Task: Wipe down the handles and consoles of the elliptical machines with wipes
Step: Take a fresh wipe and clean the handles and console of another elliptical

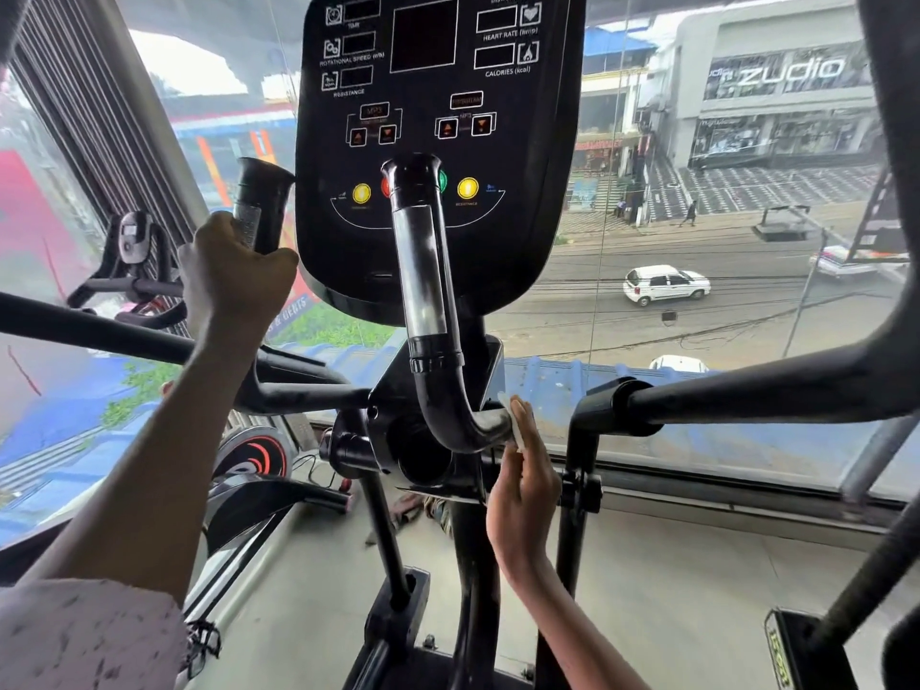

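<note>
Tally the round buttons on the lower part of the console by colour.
Yellow: 2
Red: 1, partly hidden behind the handle
Green: 1, partly hidden behind the handle
Total: 4

Two hands (pixel 234 271), one wipe (pixel 515 420), one console (pixel 438 141)
</note>
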